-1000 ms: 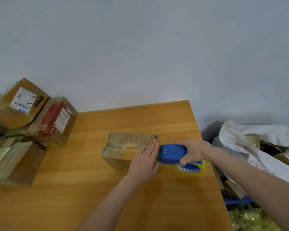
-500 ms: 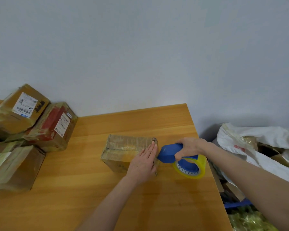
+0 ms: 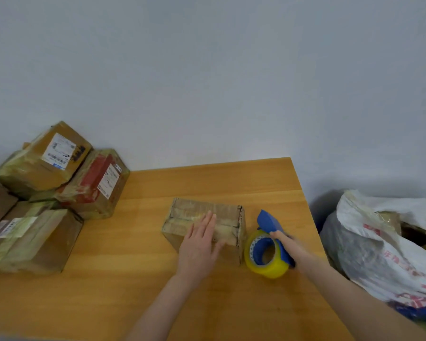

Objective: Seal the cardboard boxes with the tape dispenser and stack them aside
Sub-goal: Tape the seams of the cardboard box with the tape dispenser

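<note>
Box (image 3: 198, 210) sits under the left hand (image 3: 199, 245), whose fingers lie straight and flat on its taped top, holding nothing. Just right of the box, the right hand (image 3: 288, 245), blurred, grips the blue dispenser (image 3: 268, 221), its yellow roll (image 3: 274, 270) down on the bench (image 3: 244, 303). Far out past the left hand, sealed boxes (image 3: 42, 173) are piled by the wall (image 3: 207, 70). Beyond the right hand, off the bench edge, slumps a white bag (image 3: 379, 249).

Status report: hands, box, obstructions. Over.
Left hand flat on cardboard box. Right hand grips tape dispenser, beside box's right end. Taped boxes piled far left, clear of both hands.
</note>
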Motion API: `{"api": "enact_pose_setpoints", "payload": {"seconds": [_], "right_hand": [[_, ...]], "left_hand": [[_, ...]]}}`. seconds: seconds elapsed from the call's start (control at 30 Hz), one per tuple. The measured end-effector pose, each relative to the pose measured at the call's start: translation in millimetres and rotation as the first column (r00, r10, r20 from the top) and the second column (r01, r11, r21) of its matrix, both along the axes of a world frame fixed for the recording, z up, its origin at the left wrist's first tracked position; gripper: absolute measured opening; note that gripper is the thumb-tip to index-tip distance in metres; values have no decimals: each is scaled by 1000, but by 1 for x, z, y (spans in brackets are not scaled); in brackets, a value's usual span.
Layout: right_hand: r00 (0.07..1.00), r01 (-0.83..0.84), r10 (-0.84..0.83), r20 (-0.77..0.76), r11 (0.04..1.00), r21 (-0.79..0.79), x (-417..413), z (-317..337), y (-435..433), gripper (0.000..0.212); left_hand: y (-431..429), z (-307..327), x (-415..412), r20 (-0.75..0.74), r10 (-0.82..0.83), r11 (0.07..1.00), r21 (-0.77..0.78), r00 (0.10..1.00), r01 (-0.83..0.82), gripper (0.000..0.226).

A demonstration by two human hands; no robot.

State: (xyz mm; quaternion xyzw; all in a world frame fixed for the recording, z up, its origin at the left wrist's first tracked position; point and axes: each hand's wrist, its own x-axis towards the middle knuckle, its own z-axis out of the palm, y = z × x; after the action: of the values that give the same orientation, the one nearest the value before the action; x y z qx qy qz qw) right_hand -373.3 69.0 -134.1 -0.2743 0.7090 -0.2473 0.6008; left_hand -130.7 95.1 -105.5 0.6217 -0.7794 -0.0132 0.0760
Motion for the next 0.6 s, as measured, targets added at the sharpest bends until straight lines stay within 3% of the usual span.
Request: {"api": "enact_pose_setpoints", "payload": {"seconds": [0.07, 0.17, 0.27, 0.33, 0.43, 0.53, 0.6], "right_hand": [[963, -151, 143, -228, 988, -22, 0, 0, -1, 45], [820, -432, 370, -436, 900, -49, -4, 5, -5, 35], [620, -564, 429, -657, 826, 7, 7, 22, -10, 50], [627, -571, 363, -689, 816, -90, 32, 38, -14, 62], [740, -556, 390, -549, 814, -171, 83, 56, -15, 74], [693, -538, 365, -622, 836, -109, 114, 54, -11, 83], [663, -500, 335, -669, 864, -63, 115, 51, -15, 78]], "left_hand": [[-4, 1, 16, -33, 132, 991, 5, 991, -132, 66], [-17, 10, 41, -85, 257, 966, 48, 963, -253, 64], [-28, 19, 64, -109, 329, 944, 71, 938, -323, 68], [-36, 22, 74, -110, 362, 930, 114, 925, -350, 75], [-49, 25, 75, -90, 454, 862, 297, 887, -411, 95], [-57, 22, 66, -54, 555, 757, 447, 830, -477, 116], [-62, 22, 65, -40, 585, 741, 433, 810, -513, 109]]}}
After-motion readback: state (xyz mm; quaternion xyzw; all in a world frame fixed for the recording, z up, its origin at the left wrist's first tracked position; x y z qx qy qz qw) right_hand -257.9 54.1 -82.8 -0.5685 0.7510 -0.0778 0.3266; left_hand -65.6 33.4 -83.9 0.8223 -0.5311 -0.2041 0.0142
